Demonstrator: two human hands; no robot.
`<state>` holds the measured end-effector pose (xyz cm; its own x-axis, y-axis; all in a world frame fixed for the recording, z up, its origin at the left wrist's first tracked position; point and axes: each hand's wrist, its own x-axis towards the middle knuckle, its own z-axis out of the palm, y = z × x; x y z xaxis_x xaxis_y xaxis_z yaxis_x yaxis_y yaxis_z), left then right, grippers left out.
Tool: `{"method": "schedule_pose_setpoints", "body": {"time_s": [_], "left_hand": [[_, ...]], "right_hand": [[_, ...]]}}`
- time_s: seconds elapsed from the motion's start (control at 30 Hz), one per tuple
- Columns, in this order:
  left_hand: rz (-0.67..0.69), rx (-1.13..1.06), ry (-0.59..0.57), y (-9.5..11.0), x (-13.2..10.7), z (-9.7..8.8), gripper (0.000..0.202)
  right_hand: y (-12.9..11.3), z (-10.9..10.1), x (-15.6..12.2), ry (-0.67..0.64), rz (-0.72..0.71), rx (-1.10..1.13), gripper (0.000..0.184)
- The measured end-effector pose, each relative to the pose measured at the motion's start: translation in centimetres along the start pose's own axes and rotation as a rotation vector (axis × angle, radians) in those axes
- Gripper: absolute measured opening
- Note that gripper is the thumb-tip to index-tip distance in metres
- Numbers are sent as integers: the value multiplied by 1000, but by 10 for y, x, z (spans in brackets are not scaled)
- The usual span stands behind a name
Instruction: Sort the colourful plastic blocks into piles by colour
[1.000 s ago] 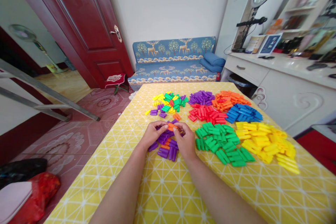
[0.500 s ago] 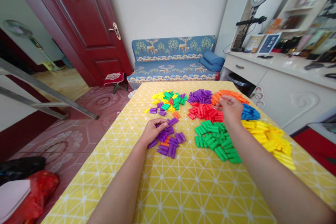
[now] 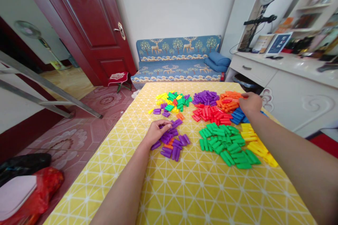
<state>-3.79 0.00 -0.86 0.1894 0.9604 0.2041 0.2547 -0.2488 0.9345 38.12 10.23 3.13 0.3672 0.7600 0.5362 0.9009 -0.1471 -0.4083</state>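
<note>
My left hand (image 3: pixel 157 133) rests at the left edge of a loose heap of purple plastic pieces (image 3: pixel 167 152), with a few orange ones among them. Its fingers are curled together, and whatever they hold is hidden. My right hand (image 3: pixel 250 102) is at the right end of the orange pile (image 3: pixel 229 99), fingers drawn together over its edge. I cannot make out what is in them. Below that hand lie the blue pieces (image 3: pixel 237 116), partly covered by my wrist. The yellow pile (image 3: pixel 257 144) is partly behind my right forearm.
Red pieces (image 3: pixel 211 114), a second purple pile (image 3: pixel 205 97) and green pieces (image 3: pixel 224 139) lie mid-table. A mixed heap (image 3: pixel 174 101) sits at the back left. Beyond the patterned tablecloth (image 3: pixel 185 193) stand a blue sofa (image 3: pixel 179 65) and a white cabinet (image 3: pixel 303 95).
My right hand has moved right, from above the near left of the orange pile to its right end. The left hand stays at the purple heap. The view has shifted slightly.
</note>
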Motion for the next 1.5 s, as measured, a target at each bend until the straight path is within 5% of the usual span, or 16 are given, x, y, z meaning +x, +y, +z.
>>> {"method": "schedule_pose_setpoints", "body": {"time_s": [0.27, 0.43, 0.57, 0.73, 0.97, 1.07, 1.17, 1.27, 1.5], "left_hand": [[10, -7, -7, 1, -1, -1, 27], [13, 0, -2, 1, -1, -1, 28], [19, -7, -1, -2, 1, -1, 29], [23, 1, -2, -6, 1, -1, 27], [41, -9, -6, -5, 0, -1, 28], [42, -9, -3, -4, 0, -1, 28], [35, 4, -8, -4, 0, -1, 26], [48, 20, -18, -5, -1, -1, 23], [195, 112, -12, -4, 0, -2, 17]], "right_hand": [[-33, 14, -13, -237, -191, -303, 35], [-34, 18, -10, -235, -203, -378, 26], [-45, 15, -21, -105, -129, -177, 28], [-70, 17, -50, -181, -133, 183, 25], [-80, 17, -64, -324, -196, 165, 23], [-90, 7, -74, -285, -219, 219, 26], [-112, -4, -107, -239, -292, 436, 25], [-140, -10, -159, -345, -396, 609, 23], [-171, -5, -245, -437, -411, 515, 47]]}}
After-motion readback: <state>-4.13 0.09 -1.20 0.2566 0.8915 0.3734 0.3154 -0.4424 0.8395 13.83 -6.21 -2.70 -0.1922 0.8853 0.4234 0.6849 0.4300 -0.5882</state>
